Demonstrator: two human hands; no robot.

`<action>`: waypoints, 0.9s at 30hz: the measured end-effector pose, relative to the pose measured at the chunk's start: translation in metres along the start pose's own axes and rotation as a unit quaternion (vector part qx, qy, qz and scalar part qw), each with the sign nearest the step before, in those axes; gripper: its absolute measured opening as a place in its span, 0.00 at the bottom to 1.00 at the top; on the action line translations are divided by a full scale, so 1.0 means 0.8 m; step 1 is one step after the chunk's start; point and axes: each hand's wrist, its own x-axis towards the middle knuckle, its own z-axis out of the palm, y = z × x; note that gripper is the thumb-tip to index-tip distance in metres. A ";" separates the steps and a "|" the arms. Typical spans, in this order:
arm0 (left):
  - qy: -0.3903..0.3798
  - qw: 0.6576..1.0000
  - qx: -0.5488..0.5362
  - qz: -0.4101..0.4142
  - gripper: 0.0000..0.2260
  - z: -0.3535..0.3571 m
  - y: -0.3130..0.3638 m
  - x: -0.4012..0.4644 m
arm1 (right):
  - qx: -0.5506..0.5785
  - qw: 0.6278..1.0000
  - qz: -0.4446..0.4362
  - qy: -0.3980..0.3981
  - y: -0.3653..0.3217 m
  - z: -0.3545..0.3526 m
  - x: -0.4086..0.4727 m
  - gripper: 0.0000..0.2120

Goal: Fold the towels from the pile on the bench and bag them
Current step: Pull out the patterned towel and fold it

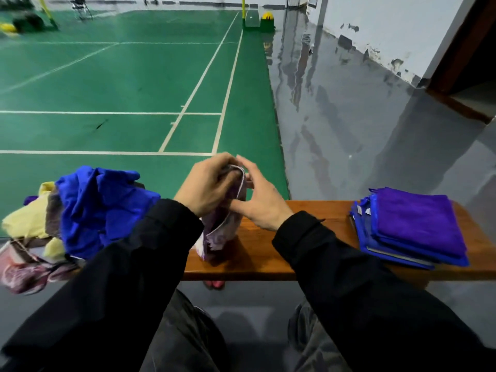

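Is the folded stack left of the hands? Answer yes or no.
No, the folded stack lies on the bench to the right of both hands.

Both arms wear long black sleeves (128, 277) with snug cuffs ending at the wrists. Dark grey trousers (185, 334) cover the legs. Both hands are bare.

The black sleeves cover the middle of the bench (268, 264) and the near side of the towel pile (88, 210), whose lowest patterned cloth is blurred at the picture's left edge. The left hand (206, 183) hides the top of the purplish towel (220, 232), so how its fingers lie there cannot be told. Under the bench edge a reddish thing (214, 284), perhaps a shoe, shows only its tip.
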 end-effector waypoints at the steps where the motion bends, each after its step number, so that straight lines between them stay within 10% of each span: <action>1: -0.006 1.000 -0.001 -0.007 0.03 0.002 -0.005 -0.005 | -0.007 1.000 0.008 0.017 0.001 0.006 -0.003 0.39; 7: 0.019 0.998 -0.016 -0.057 0.04 0.004 -0.018 -0.023 | -0.164 0.984 0.065 0.018 0.046 0.009 -0.009 0.03; 14: 0.131 0.976 0.062 -0.164 0.05 -0.023 -0.041 0.016 | -0.231 0.953 0.017 0.194 0.053 -0.064 0.027 0.10; 19: 0.236 0.971 -0.032 -0.030 0.06 -0.050 0.003 0.037 | -0.152 0.923 -0.105 0.338 0.010 -0.116 0.029 0.11; 27: 0.059 0.994 -0.087 0.000 0.07 0.027 0.000 -0.114 | -0.183 0.957 -0.099 0.204 0.107 -0.092 -0.133 0.13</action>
